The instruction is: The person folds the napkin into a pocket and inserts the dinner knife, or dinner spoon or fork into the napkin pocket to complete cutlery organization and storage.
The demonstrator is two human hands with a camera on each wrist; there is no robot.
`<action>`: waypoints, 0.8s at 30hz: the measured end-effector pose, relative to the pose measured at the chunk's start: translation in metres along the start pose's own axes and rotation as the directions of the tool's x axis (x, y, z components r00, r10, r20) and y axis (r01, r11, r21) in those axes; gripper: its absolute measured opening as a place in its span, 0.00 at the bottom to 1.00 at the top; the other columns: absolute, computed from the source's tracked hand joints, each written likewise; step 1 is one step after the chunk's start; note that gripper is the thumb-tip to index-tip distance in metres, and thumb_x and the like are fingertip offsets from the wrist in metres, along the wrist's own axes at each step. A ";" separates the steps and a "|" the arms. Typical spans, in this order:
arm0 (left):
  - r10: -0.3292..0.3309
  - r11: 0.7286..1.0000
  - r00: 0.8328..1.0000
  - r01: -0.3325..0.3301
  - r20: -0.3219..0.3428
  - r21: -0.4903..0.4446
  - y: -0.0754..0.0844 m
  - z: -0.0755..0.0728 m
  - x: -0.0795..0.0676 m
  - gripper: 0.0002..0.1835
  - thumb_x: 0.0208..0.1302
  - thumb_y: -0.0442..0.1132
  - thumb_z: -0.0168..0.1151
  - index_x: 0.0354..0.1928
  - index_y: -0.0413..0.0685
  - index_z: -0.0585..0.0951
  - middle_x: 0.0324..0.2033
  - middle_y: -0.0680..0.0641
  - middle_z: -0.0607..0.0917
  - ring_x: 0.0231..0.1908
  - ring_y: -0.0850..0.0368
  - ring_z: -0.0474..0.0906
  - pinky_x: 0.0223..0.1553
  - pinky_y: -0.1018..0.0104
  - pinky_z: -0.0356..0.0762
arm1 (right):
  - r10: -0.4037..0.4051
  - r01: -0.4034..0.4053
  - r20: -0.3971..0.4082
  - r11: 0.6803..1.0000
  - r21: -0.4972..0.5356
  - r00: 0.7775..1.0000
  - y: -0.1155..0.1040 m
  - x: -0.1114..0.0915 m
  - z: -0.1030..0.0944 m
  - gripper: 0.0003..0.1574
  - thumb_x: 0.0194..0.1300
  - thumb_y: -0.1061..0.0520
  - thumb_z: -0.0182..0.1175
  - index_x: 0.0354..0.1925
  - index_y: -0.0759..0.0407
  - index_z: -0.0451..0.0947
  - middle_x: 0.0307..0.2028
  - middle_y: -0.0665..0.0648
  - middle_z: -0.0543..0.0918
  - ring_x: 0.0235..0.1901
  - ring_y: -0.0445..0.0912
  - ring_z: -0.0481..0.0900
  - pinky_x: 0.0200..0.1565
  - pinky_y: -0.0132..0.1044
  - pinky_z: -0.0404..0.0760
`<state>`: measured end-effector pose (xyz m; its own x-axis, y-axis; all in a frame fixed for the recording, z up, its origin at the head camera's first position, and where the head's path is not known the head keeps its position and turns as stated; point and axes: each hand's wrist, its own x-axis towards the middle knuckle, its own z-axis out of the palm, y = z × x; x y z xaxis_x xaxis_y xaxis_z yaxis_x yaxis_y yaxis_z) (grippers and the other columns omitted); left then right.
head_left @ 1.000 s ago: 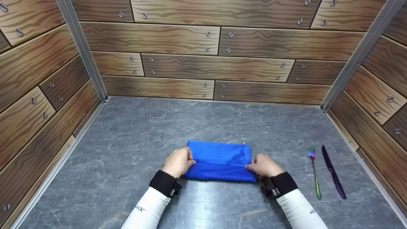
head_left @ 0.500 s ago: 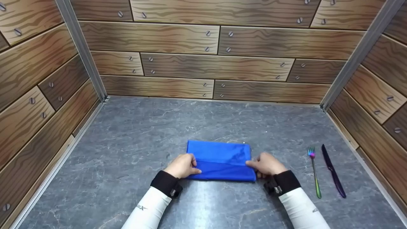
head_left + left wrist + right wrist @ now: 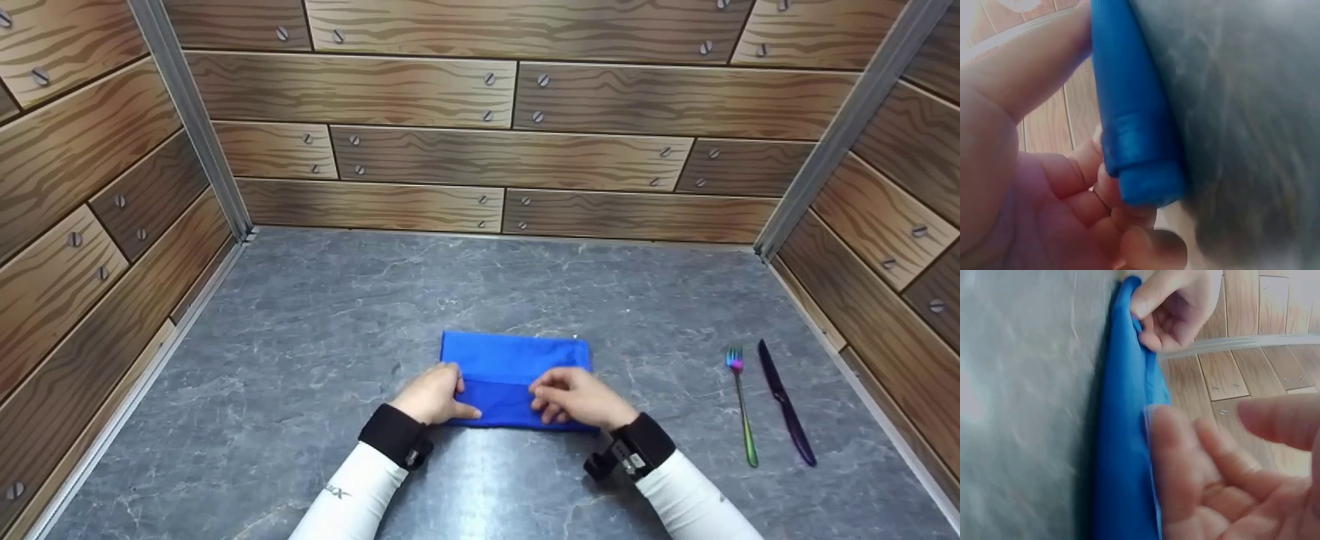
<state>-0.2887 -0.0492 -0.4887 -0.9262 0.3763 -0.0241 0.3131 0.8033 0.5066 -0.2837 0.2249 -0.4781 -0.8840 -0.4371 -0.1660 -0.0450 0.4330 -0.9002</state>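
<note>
1 grey tabletop [image 3: 322, 337]. 1 folded blue cloth [image 3: 517, 352], on it, front centre. 1 left hand [image 3: 431, 395], pinching the cloth's left end. 1 right hand [image 3: 583, 397], loosely spread above its right half; contact unclear. 1 dark knife [image 3: 784, 405], 1 multicoloured fork [image 3: 741, 405], right.

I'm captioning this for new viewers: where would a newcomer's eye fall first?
Most likely on the bright blue folded cloth, lower middle of the head view, with the left grip at its left end and the right grip over its right part. Next, probably the rainbow-coloured fork and dark purple knife lying side by side at the right. Behind and beside the grey table, wood-patterned walls stand out too.
</note>
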 end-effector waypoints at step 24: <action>-0.025 0.999 1.000 0.025 0.000 0.043 0.005 -0.001 -0.003 0.26 0.52 0.52 0.84 0.39 0.45 0.77 0.34 0.49 0.80 0.35 0.53 0.76 0.41 0.56 0.79 | 0.080 -0.116 -0.178 0.973 -0.201 0.981 -0.006 0.022 -0.036 0.11 0.72 0.58 0.64 0.43 0.67 0.83 0.32 0.58 0.88 0.30 0.44 0.82 0.34 0.34 0.80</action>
<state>-0.2844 -0.0467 -0.4849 -0.9336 0.3565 -0.0366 0.2991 0.8314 0.4683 -0.3197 0.2408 -0.4622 -0.9534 -0.2537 -0.1635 -0.0347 0.6304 -0.7755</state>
